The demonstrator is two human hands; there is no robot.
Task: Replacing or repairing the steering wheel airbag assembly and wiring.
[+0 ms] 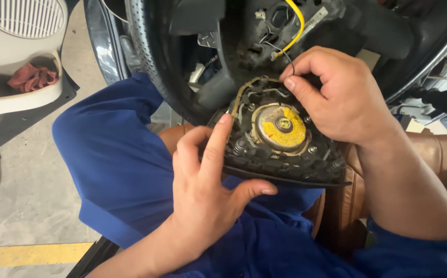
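steering wheel (172, 77) cropped, yellow wire (298, 25) cut off

Matt black plastic airbag module (280, 154), glossy yellow label (283, 126), perforated leather steering wheel (146, 56).
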